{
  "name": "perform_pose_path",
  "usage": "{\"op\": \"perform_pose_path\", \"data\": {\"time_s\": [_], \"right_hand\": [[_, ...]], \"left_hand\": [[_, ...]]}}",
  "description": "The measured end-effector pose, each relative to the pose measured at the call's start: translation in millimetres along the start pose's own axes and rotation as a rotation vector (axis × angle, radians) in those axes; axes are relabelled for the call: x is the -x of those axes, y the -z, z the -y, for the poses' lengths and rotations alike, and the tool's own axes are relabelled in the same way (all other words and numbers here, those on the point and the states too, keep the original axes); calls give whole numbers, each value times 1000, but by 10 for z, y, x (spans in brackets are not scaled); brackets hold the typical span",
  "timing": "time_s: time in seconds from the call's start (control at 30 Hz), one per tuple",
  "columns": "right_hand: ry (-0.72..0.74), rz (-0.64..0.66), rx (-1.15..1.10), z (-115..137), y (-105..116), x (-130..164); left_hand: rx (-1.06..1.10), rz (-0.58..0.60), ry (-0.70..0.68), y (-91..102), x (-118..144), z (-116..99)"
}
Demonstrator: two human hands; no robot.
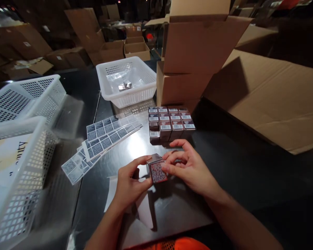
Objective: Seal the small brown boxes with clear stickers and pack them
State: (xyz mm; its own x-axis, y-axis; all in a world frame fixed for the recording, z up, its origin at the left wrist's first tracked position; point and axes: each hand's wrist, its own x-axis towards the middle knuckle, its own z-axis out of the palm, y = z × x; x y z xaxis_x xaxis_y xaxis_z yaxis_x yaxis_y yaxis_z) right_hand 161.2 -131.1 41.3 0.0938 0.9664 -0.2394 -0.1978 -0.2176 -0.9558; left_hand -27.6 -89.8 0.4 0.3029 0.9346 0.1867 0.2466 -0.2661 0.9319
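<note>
Both hands hold one small reddish box [158,170] just above the dark table [250,173]. My left hand [130,184] pinches its left side and my right hand [189,166] grips its right side with fingertips on a square code label on the face turned to me. Behind it stands a block of several matching small boxes [169,123] with barcode labels on top. Sheets of square code stickers [106,139] lie fanned out to the left of the hands.
A white plastic basket [127,83] with a few small silvery items stands at the back centre. Two more white baskets [18,139] sit at the left. Large cardboard boxes [198,55] and an open flap [271,97] fill the right and rear.
</note>
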Motion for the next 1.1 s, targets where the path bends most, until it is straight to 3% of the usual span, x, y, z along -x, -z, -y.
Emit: {"op": "perform_pose_path", "data": {"time_s": [0.5, 0.7, 0.8, 0.93, 1.1], "right_hand": [[43, -18, 2, -45, -42, 27], [110, -206, 80, -120, -46, -44], [76, -105, 13, -130, 18, -128], [13, 173, 79, -181, 65, -190], [43, 221, 162, -184, 69, -210]], "left_hand": [[-25, -12, -45, -12, 16, 33], [28, 16, 105, -32, 29, 42], [124, 1, 176, -57, 24, 29], [98, 76, 104, -44, -2, 40], [-8, 170, 47, 62, -56, 90]]}}
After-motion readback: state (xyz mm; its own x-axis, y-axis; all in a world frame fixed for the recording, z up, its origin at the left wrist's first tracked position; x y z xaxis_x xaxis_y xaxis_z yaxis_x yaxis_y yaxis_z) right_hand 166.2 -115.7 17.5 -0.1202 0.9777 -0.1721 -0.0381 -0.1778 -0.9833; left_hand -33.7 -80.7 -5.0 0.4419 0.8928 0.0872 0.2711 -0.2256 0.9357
